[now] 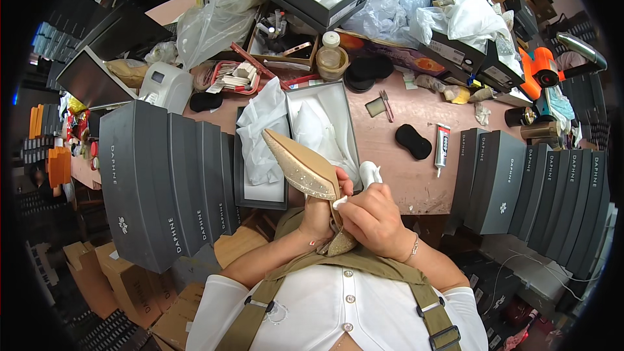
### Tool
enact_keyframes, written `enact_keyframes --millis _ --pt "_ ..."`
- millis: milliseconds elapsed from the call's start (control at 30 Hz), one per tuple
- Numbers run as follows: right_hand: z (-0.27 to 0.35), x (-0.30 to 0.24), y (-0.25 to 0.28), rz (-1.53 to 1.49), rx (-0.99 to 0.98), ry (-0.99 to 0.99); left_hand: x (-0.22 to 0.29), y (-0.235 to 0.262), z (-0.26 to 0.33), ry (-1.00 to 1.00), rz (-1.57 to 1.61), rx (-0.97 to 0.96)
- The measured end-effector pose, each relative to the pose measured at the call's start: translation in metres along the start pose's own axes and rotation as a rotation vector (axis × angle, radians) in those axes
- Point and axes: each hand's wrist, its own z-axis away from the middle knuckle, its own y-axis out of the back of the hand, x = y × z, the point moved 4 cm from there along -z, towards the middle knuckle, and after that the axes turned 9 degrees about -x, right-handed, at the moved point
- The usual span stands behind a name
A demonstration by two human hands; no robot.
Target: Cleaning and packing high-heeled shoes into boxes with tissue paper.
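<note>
Worktop (411,188) is offering bare room right of the open box (328,97). Left box row (140,182) is crowding the open box's left edge; right box row (497,185) is standing well off its right. Glittery shoe (299,166) is overlapping its near edge. Left hand (316,220) is clamping the shoe's middle; right hand (374,218) is pinching white cloth (370,172) close against it.

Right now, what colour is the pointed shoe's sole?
The sole is tan, best seen in the head view.
</note>
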Motion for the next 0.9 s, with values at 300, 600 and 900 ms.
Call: enact_keyframes --millis 300,600,900 --pt "-0.0007 -0.0007 -0.0036 -0.021 -0.15 -0.039 -0.0003 0.0027 0.0004 -0.016 -0.009 0.028" --pt "-0.0017 -0.0011 -0.0042 0.001 -0.161 -0.016 -0.0009 0.002 0.003 0.005 -0.001 0.076" --pt "-0.0044 0.0018 -0.0008 -0.069 -0.191 -0.094 -0.0048 0.0052 -0.0024 0.007 -0.004 0.051"
